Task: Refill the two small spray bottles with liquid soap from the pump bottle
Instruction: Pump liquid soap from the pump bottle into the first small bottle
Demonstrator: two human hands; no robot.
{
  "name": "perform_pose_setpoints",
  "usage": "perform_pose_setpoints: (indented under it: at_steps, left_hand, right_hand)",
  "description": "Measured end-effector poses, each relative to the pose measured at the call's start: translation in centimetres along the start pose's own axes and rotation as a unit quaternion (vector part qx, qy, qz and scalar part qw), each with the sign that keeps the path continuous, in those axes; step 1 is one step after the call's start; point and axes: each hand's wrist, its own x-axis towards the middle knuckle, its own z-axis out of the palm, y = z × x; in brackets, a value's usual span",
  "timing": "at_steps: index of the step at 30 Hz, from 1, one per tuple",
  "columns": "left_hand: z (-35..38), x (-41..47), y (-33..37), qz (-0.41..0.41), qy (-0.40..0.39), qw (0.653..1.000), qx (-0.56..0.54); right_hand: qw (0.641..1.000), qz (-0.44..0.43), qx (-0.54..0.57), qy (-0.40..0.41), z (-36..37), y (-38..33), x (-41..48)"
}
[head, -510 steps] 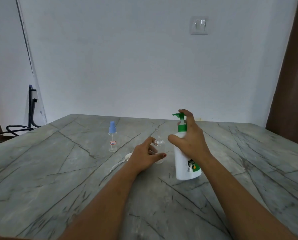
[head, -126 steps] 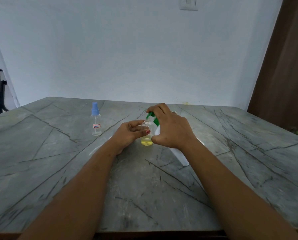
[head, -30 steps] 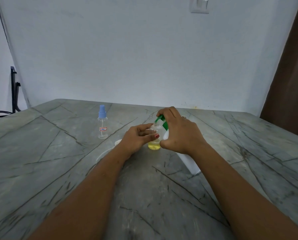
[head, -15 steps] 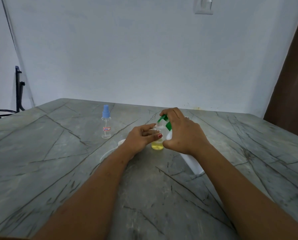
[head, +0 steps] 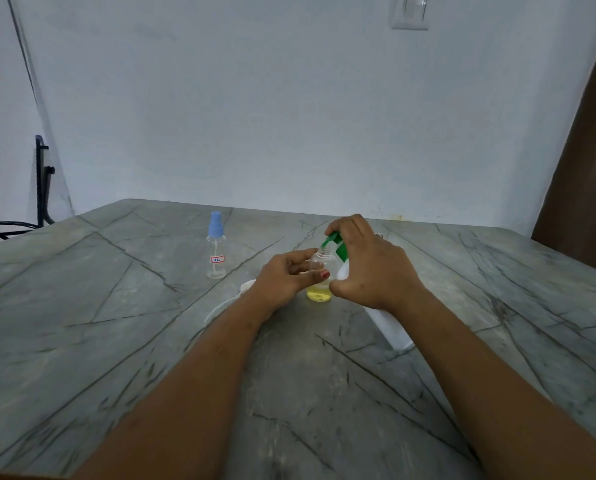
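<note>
A small clear spray bottle [head: 319, 292] without its cap stands mid-table with yellow soap in its bottom. My left hand [head: 284, 280] holds it with thumb and fingers. The white pump bottle [head: 390, 323] leans over it, its green pump nozzle [head: 331, 241] at the small bottle's mouth. My right hand [head: 369, 268] grips the pump bottle's neck, with fingers over the pump head. A second small spray bottle [head: 216, 251] with a blue cap and a small label stands to the left, apart from both hands.
A white spray top with its thin tube [head: 227, 301] lies on the grey marble table [head: 116, 341] just left of my left wrist. A dark chair [head: 40, 188] stands off the table's far left corner. A brown door [head: 580, 168] is at the right.
Over the last second nothing has moved apart from a small shift of the camera. Since 17 s ago the pump bottle has been tipped over the small bottle, which now holds yellow soap.
</note>
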Motion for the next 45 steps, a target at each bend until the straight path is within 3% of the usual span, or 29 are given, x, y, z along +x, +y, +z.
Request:
perform_pose_setpoints:
  at_steps: [45]
  left_hand:
    - [0.26, -0.17, 0.43, -0.004, -0.002, 1.000, 0.022]
  right_hand:
    - [1.000, -0.002, 0.007, 0.005, -0.09, 0.21, -0.27]
